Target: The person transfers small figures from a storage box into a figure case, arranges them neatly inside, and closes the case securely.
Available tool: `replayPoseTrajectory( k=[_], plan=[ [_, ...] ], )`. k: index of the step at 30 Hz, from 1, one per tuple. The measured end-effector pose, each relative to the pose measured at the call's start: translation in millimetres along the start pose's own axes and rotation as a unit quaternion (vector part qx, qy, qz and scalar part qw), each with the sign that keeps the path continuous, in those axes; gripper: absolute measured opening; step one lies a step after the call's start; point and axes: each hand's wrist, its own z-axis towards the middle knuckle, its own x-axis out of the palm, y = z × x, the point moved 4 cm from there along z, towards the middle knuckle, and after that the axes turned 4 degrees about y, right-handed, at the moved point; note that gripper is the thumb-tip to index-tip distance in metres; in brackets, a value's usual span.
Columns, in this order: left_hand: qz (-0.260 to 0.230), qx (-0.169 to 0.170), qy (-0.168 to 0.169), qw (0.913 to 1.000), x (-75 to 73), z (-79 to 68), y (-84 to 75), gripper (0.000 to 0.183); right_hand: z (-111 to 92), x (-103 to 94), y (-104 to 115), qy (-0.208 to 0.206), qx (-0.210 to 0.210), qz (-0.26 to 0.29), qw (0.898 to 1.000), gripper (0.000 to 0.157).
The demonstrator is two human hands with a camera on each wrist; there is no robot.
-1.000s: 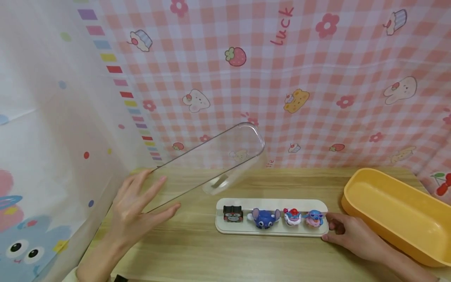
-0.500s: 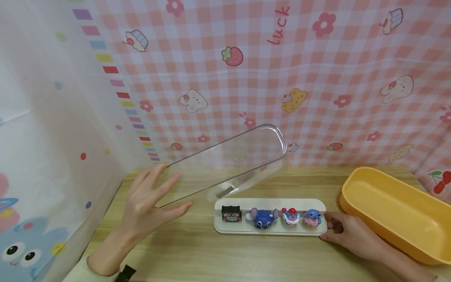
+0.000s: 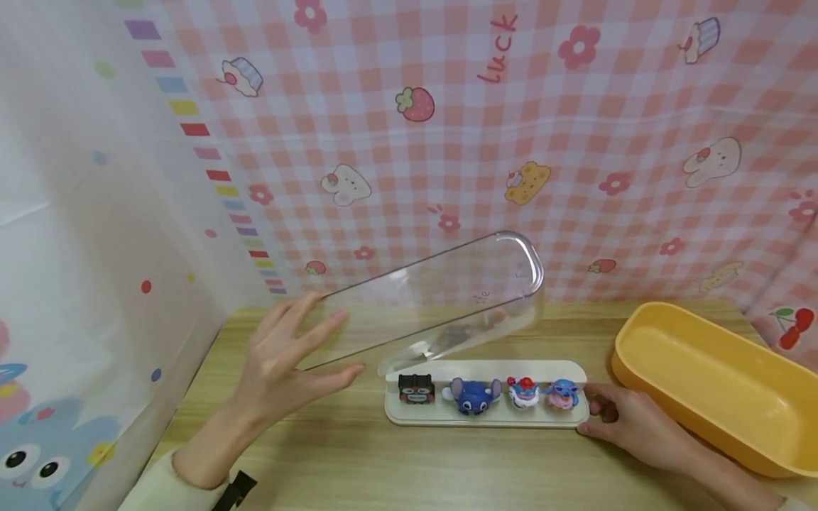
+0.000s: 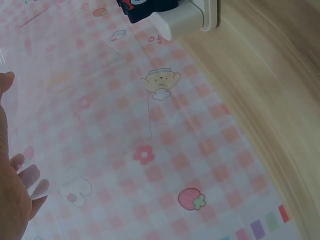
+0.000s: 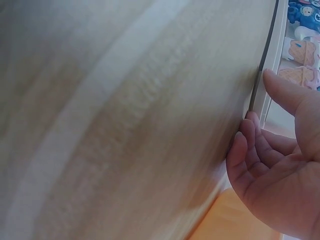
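My left hand (image 3: 277, 365) pinches the left end of a long clear plastic cover (image 3: 434, 294) between thumb and fingers. Tilted, with its far right end raised, the cover hangs above and behind a white oblong base (image 3: 492, 369). Along that base stand a small black figure (image 3: 416, 390), a blue big-eared figure (image 3: 474, 397), a red-topped cupcake figure (image 3: 523, 394) and a blue figure with sunglasses (image 3: 563, 394). At the base's right end, my right hand (image 3: 639, 426) grips the edge with thumb and curled fingers. In the right wrist view, the thumb (image 5: 285, 92) touches the base's rim.
A yellow oblong tub (image 3: 735, 383) stands on the wooden table (image 3: 409, 468), right beside my right forearm. Behind the table hangs a pink checked cloth (image 3: 415, 177). Another printed cloth (image 3: 96, 234) closes off the left side.
My left hand has carried the clear cover to the right, bringing its lower edge over the back left of the white base. My right hand keeps its grip on the base.
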Motion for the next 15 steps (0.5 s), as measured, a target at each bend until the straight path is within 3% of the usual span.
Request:
replayPoseTrajectory(
  k=[15],
  plan=[
    [-0.052, 0.022, 0.02, 0.9982, 14.4, 18.8, -8.6, 0.053, -1, 1.7, 0, 0.002, 0.007, -0.002, 1.0, 0.046]
  ],
)
